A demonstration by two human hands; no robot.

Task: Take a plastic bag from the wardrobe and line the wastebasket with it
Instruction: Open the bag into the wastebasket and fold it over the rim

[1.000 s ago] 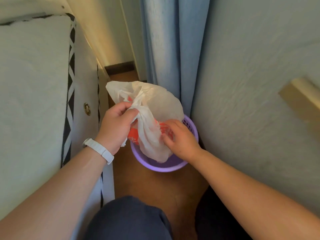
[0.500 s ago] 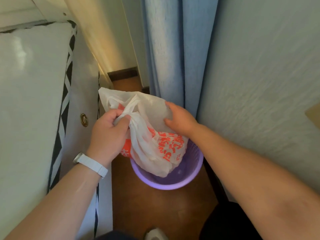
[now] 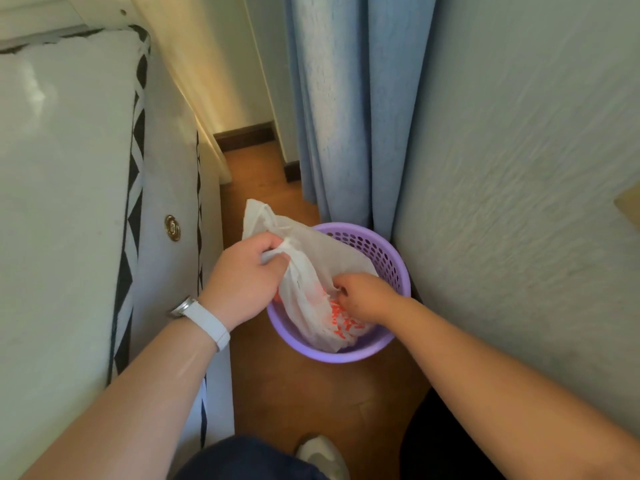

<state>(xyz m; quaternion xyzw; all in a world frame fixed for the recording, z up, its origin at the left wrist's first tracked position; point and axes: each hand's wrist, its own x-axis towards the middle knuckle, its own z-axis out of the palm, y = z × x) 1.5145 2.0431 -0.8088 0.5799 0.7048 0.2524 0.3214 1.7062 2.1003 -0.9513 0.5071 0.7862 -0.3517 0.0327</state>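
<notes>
One plastic bag sits in one purple wastebasket; left hand fingers clench its rim, right hand fingers pinch its side.

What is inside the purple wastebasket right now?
The lower part of the white plastic bag with red print sits inside the wastebasket, with the right hand pushing into it. The bag hides the basket's bottom, so anything beneath cannot be seen.

wastebasket floor: hidden by bag | print: unreadable
</notes>
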